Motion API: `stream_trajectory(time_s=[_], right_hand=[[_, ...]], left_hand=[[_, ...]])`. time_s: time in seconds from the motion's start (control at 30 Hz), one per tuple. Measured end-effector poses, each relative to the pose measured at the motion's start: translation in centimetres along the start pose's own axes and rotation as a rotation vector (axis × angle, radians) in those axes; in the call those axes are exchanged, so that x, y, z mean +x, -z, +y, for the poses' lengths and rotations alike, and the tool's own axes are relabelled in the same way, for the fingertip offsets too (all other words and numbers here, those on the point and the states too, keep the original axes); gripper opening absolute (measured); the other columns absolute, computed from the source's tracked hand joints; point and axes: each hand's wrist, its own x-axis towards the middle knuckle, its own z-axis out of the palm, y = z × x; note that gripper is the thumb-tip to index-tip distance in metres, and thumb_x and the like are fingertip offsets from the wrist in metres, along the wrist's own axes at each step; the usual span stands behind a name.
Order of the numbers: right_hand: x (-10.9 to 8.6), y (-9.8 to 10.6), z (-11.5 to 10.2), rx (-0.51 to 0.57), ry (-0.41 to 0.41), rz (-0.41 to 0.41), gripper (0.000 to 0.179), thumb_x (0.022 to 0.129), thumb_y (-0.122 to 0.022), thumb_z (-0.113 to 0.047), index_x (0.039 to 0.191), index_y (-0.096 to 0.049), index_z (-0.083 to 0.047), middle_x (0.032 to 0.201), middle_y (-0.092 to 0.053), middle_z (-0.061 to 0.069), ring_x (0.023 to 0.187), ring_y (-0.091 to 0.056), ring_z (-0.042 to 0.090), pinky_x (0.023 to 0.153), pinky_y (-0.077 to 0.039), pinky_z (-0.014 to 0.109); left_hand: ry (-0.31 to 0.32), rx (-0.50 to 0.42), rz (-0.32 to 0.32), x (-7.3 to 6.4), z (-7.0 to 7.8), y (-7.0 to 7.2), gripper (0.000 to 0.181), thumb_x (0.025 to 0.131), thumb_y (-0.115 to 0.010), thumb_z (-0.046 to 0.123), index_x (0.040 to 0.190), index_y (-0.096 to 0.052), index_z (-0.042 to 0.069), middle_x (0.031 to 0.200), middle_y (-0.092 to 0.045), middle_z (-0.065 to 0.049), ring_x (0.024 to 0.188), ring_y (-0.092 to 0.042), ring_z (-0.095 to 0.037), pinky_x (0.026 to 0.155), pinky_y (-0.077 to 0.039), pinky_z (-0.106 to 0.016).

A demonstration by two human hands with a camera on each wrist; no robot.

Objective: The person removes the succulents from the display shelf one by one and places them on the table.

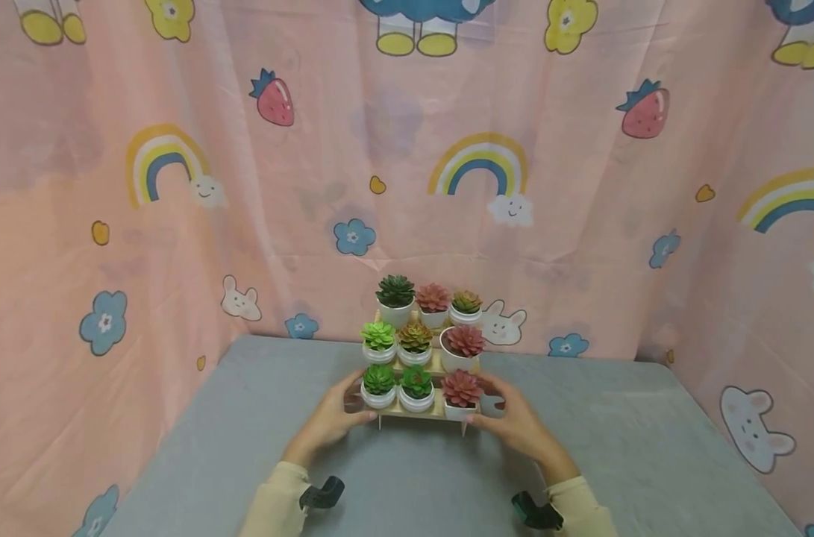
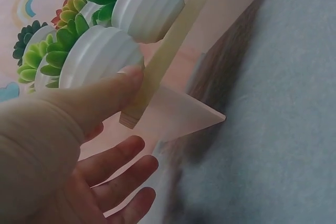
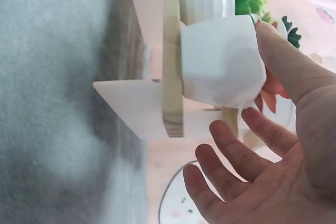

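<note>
A three-tier wooden stand [image 1: 407,412] holds several artificial succulents in white pots. My left hand [image 1: 329,419] is at the left end of the lowest tier. Its thumb presses the ribbed white pot of a green succulent [image 2: 102,59] low down, close to the tier's end; the index finger is mostly hidden behind, and the other fingers spread loose. At the right end my right hand [image 1: 517,425] pinches the smooth, angular white pot of a red succulent [image 3: 223,59] between thumb and index finger. Its remaining fingers extend past the tier's end, apart from it.
The stand sits on a grey table [image 1: 245,447] near its back edge. Behind hangs a pink printed curtain [image 1: 407,246]. Green, yellowish and red succulents fill the middle and top tiers, including a dark green succulent [image 1: 396,289] at top left.
</note>
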Motion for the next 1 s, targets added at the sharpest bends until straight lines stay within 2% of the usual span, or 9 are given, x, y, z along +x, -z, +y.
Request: stream_trajectory(time_s=[0.33,0.6,0.9,1.0], right_hand=[[0.2,-0.8,0.2,0.054,-0.050,0.005,0.071,0.089,-0.079,-0.025,0.145,-0.047,0.003,0.139,-0.059,0.024,0.128,-0.057,0.040,0.103,-0.049,0.058],[0.1,-0.9,0.3,0.088,-0.026,0.011,0.065,0.090,-0.076,-0.021,0.144,-0.049,0.004,0.137,-0.061,0.024,0.124,-0.058,0.038,0.098,-0.051,0.054],[0.2,-1.1,0.7,0.127,0.003,0.022,0.059,0.090,-0.075,-0.016,0.140,-0.053,0.005,0.128,-0.066,0.024,0.110,-0.065,0.029,0.084,-0.052,0.033],[0.2,-1.1,0.7,0.154,0.005,0.021,0.060,0.090,-0.075,-0.014,0.140,-0.051,0.008,0.130,-0.064,0.027,0.108,-0.066,0.029,0.085,-0.056,0.033]], left_hand=[[-0.049,-0.044,-0.039,0.0,-0.5,-0.3,0.062,0.090,-0.071,0.001,0.146,-0.047,-0.005,0.131,-0.063,-0.028,0.116,-0.065,-0.041,0.101,-0.053,-0.055],[-0.010,-0.036,-0.048,-0.2,-0.6,-0.3,0.058,0.092,-0.069,0.004,0.145,-0.049,-0.005,0.134,-0.064,-0.025,0.117,-0.066,-0.038,0.103,-0.052,-0.052],[0.004,-0.043,-0.048,-0.2,-0.6,-0.3,0.054,0.093,-0.069,0.005,0.143,-0.051,-0.004,0.133,-0.064,-0.024,0.117,-0.066,-0.037,0.105,-0.050,-0.055],[0.011,-0.047,-0.041,-0.1,-0.6,-0.4,0.054,0.093,-0.069,0.004,0.143,-0.052,-0.004,0.134,-0.064,-0.023,0.118,-0.066,-0.037,0.105,-0.050,-0.055]])
